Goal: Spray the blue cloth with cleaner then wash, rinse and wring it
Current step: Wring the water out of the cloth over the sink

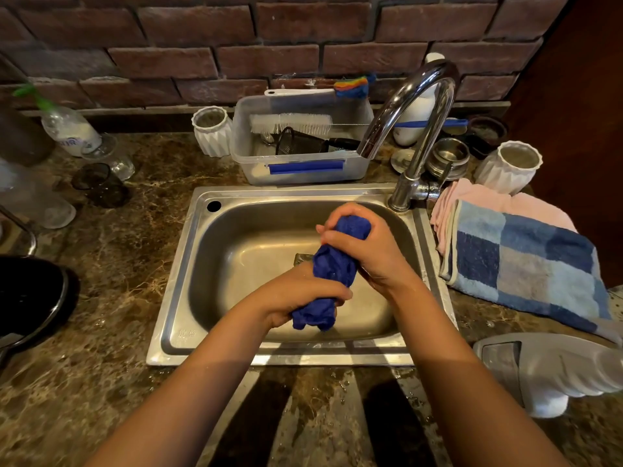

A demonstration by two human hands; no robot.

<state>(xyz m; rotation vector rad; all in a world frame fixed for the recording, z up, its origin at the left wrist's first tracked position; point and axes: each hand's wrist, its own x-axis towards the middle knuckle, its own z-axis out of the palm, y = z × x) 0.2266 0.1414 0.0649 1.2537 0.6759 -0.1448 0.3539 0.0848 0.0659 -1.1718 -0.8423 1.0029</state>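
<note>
In the head view, the wringing step looks to be in hand: both hands hold the cloth (pixel 334 268) over the sink (pixel 188 271), which is set in the surface near its front edge. The left hand (pixel 303 293) has its fingers (pixel 340 294) wrapped shut around the cloth's near end; the right hand (pixel 362 246) is clenched round the far end, under the tap (pixel 409 129). No water shows running. The cloth is deep blue, bunched into a thick creased roll, seemingly wet. The next move likely calls for opposite twists of the two fists, kept over the basin so drips fall inside.
</note>
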